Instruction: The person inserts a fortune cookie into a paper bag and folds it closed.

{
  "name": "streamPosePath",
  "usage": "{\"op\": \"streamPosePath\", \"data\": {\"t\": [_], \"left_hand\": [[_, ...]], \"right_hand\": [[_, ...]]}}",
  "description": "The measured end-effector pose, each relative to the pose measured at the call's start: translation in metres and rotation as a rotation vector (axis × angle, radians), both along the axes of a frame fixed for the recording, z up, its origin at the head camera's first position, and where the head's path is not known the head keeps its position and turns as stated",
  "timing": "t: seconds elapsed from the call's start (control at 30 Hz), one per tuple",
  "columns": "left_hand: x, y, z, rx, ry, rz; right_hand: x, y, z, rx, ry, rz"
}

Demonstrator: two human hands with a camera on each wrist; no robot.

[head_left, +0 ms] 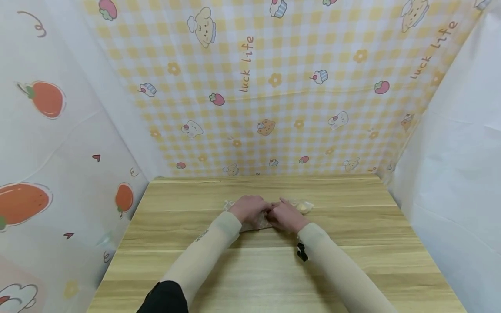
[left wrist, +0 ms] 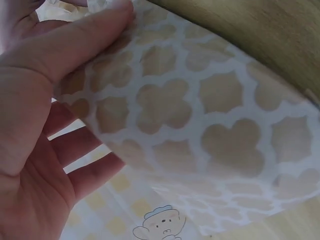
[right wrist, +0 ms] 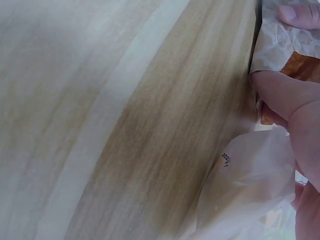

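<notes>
Over the middle of the table both hands meet at a paper bag or wrapper with a white lattice pattern (left wrist: pixel 190 107). My left hand (head_left: pixel 250 208) pinches it near one end, the thumb lying across its face in the left wrist view. At the other end, my right hand (head_left: pixel 287 216) grips the edge, its thumb (right wrist: pixel 285 92) against the paper. Beside that thumb shows a brown patch (right wrist: pixel 305 65); whether it is contents or part of the wrapper I cannot tell. Against the right hand lies a translucent plastic packet (right wrist: pixel 245 180) with printed digits and something pale inside.
The wood-grain table (head_left: pixel 250 278) stretches around both forearms. A yellow checked cloth (head_left: pixel 258 143) with cartoon prints stands behind it. White sheeting walls it in on the left (head_left: pixel 78 143) and the right (head_left: pixel 454 161).
</notes>
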State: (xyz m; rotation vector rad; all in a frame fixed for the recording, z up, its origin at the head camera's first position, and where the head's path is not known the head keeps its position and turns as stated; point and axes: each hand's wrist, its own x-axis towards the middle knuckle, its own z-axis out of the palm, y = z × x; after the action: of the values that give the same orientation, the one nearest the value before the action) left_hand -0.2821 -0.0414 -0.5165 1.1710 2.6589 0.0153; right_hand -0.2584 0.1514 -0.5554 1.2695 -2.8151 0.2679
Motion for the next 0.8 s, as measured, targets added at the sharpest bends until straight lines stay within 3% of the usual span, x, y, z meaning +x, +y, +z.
{"op": "streamPosePath", "data": {"t": [0.23,0.6,0.8], "left_hand": [[0.003,-0.008,0.0,0.069,-0.041,0.03],[0.009,-0.038,-0.009,0.102,-0.113,0.207],[0.012,-0.058,-0.013,0.14,-0.126,0.26]], "right_hand": [[-0.001,0.0,-0.001,0.024,0.002,0.011],[-0.002,0.001,-0.002,0.054,0.008,0.024],[-0.002,0.002,-0.001,0.057,-0.013,0.013]]}}
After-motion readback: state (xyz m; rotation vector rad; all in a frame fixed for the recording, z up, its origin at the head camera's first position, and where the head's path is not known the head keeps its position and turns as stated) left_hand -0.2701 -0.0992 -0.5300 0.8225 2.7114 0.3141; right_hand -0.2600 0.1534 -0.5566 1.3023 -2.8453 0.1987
